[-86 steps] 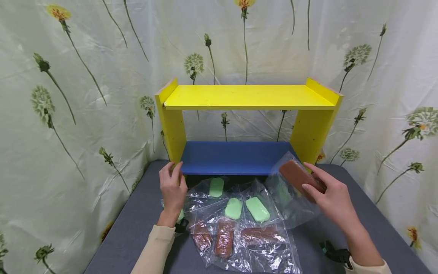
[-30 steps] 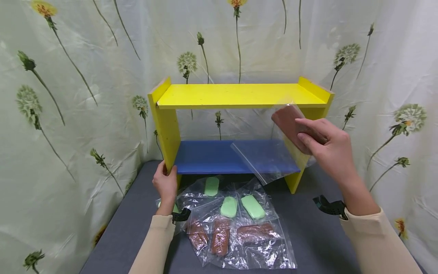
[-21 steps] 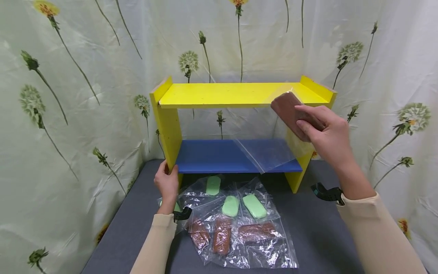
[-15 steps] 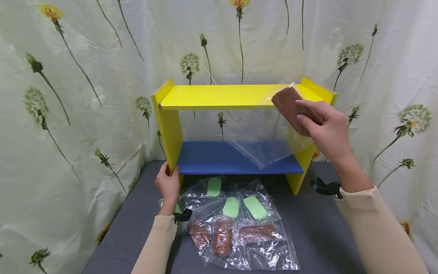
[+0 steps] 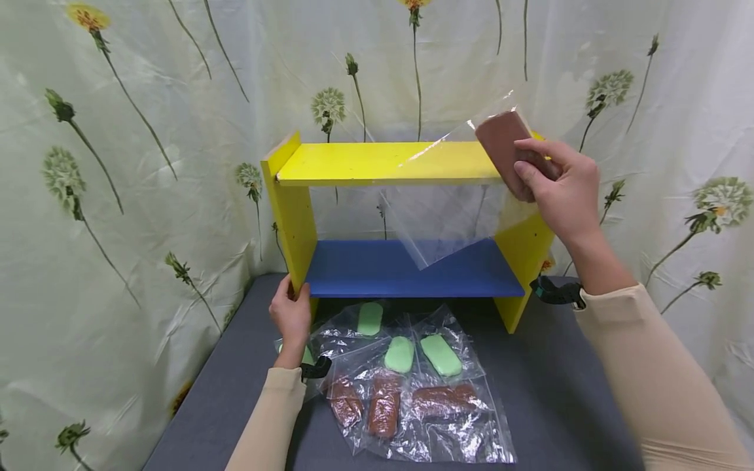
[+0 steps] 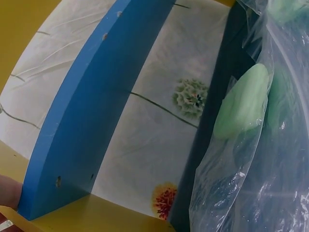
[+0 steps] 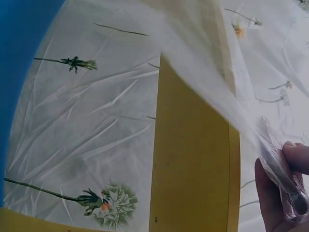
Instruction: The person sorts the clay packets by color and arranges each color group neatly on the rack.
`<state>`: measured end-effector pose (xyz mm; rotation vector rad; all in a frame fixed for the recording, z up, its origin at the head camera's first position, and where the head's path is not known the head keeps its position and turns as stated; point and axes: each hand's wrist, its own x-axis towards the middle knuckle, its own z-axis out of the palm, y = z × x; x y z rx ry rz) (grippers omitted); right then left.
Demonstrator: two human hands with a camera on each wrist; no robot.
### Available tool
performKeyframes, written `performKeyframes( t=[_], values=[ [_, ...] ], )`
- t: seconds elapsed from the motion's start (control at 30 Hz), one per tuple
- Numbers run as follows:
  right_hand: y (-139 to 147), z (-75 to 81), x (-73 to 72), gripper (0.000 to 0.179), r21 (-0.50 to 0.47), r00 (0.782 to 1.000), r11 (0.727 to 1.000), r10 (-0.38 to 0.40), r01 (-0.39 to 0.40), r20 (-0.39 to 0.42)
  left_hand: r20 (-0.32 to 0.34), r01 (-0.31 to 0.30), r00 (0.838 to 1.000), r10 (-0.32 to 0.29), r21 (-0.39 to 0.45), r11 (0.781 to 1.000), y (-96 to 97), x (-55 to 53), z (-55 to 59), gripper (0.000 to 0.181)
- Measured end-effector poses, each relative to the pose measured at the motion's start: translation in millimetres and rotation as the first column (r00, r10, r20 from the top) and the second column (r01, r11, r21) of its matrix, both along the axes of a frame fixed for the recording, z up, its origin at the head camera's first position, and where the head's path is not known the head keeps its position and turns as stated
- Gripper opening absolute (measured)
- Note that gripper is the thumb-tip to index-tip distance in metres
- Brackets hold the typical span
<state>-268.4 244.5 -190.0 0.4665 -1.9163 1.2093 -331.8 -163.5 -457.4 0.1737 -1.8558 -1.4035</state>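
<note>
My right hand (image 5: pixel 565 180) pinches a flat brown bar (image 5: pixel 501 144) in a clear zip bag (image 5: pixel 438 226) between thumb and fingers. It is raised in front of the right end of the yellow top shelf (image 5: pixel 377 162), and the loose part of the bag hangs down leftward over the blue lower shelf (image 5: pixel 406 268). In the right wrist view the wrapped bar (image 7: pixel 285 179) shows between the fingers. My left hand (image 5: pixel 291 314) grips the front edge of the left yellow side panel (image 5: pixel 288 222), thumb at the blue shelf's corner; some of its fingers are hidden behind the panel.
Several clear bags with green bars (image 5: pixel 441 356) and brown bars (image 5: pixel 384 407) lie overlapping on the dark grey table (image 5: pixel 559 399), below and in front of the shelf unit. The right side panel (image 5: pixel 524 261) stands near my right forearm. A flower-print curtain (image 5: pixel 177 118) hangs behind.
My right hand has lifted the bagged brown bar from near the blue shelf up to the yellow shelf's level. My left hand has moved onto the left panel and stayed there.
</note>
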Motion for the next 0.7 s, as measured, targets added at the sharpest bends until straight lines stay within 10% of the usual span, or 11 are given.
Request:
performKeyframes(
  t=[0.7],
  values=[
    [18.8,24.4,-58.8,0.032,-0.037,0.981,0.996,-0.073,0.081,0.180,-0.010,-0.001,1.000,0.001,-0.013,1.000,0.0,-2.0,-2.3,0.031]
  ],
)
